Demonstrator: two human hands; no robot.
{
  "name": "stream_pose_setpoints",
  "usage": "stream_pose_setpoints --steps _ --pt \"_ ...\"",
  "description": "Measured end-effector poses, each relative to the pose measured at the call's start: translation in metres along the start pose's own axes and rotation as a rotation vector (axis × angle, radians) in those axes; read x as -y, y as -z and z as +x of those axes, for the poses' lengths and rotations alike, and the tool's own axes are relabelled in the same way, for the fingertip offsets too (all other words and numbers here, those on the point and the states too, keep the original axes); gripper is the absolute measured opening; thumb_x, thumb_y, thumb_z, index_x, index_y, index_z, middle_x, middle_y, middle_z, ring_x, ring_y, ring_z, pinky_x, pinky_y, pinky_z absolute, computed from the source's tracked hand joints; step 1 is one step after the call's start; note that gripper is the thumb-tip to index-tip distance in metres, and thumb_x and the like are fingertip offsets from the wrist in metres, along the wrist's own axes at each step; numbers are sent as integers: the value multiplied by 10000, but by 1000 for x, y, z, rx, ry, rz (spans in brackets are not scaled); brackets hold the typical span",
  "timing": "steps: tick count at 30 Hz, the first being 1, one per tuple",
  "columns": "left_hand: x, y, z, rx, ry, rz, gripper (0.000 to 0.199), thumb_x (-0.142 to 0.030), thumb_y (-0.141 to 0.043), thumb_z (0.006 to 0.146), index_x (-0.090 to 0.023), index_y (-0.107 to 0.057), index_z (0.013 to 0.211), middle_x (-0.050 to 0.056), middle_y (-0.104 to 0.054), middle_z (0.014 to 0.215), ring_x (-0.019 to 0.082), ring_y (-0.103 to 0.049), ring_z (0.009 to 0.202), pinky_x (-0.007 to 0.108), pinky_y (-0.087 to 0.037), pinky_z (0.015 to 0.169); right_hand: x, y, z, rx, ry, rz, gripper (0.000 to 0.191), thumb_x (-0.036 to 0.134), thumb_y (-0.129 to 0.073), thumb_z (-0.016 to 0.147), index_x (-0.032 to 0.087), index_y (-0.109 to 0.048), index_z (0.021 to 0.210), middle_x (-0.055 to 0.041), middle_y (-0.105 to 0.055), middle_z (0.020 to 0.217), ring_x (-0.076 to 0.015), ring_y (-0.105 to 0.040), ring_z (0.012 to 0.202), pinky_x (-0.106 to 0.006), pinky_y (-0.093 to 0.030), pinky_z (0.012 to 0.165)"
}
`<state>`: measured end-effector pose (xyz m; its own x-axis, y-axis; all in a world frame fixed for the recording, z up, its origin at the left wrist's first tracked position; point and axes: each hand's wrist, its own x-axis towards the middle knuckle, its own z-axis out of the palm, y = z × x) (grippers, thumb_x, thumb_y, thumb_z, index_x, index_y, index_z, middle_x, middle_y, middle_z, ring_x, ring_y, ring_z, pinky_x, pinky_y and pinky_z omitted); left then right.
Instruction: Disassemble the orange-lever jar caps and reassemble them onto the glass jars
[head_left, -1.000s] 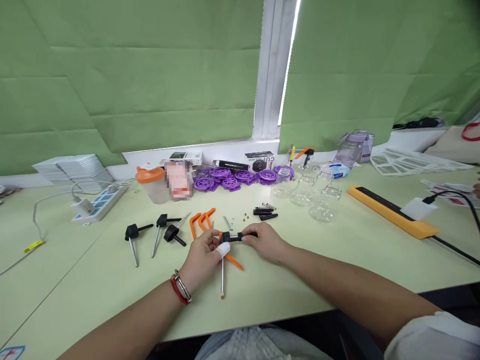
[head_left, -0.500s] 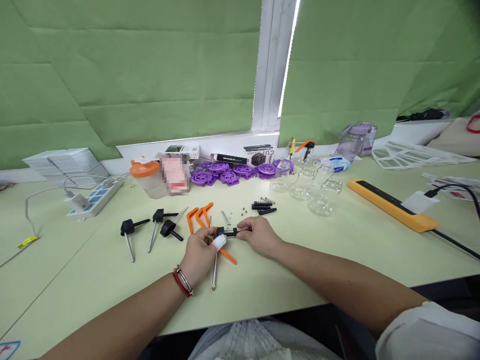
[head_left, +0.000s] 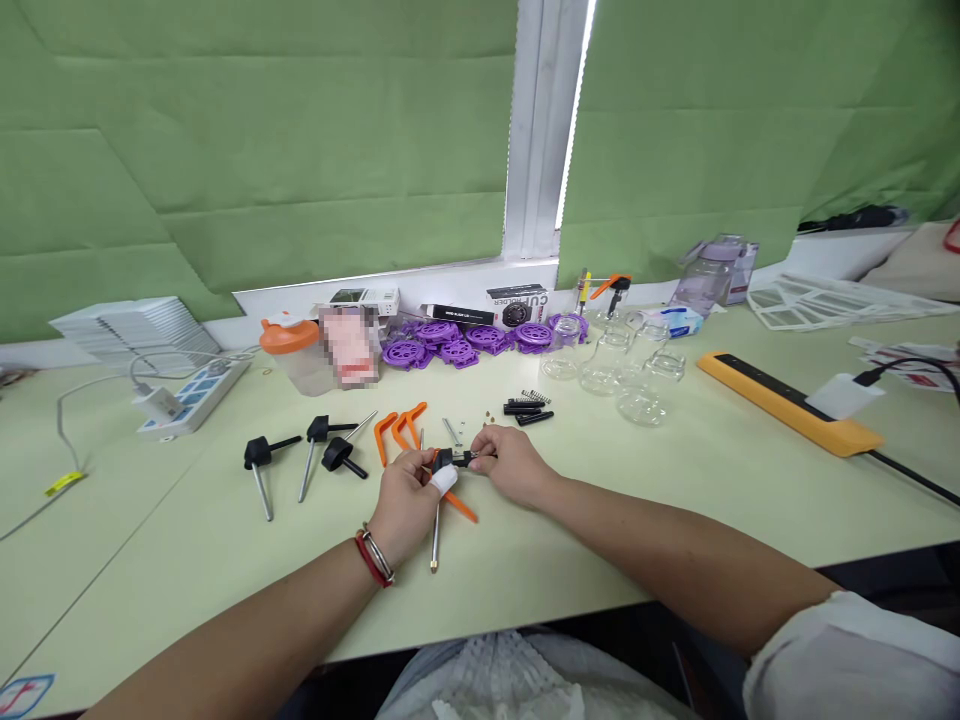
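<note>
Both hands pinch a blocky black fitting with a slender metallic rod.

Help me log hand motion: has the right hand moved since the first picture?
Yes, slightly: judged against the black tubes lying beyond it, the right hand has shifted a little to the left.

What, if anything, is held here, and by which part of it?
One black assembly with an orange lever and metal tube: the left hand grips its black head; the right hand pinches its narrow black end.
</note>
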<state>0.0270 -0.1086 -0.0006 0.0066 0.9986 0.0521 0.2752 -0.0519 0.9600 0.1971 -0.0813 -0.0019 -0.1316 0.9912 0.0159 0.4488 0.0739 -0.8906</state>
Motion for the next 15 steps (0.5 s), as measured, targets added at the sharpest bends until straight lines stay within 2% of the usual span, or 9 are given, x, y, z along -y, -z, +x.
stream_pose_setpoints --steps 4,8,15 --pt "-1 0 -1 -14 6 0 384 -400 -703 656 -135 -670 931 66 -662 853 193 -585 765 314 -447 695 1 2 -1 17 14 5 183 170 -644 694 184 -590 868 20 -618 686 -124 -563 642 -257 -434 624" --pt "-4 -1 -2 -6 25 -16 396 -408 -706 653 -133 -672 936 67 -668 853 189 -586 750 310 -450 686 -1 2 0 20 48 -13 117 180 -651 687 183 -593 789 10 -620 713 -128 -562 664 -260 -435 639" --pt "-4 -1 -1 -19 49 -9 427 -412 -713 642 -120 -666 949 75 -669 849 195 -591 757 313 -453 688 0 4 -1 35 57 -40 145 192 -645 707 184 -599 844 5 -633 735 -131 -566 684 -264 -433 655"
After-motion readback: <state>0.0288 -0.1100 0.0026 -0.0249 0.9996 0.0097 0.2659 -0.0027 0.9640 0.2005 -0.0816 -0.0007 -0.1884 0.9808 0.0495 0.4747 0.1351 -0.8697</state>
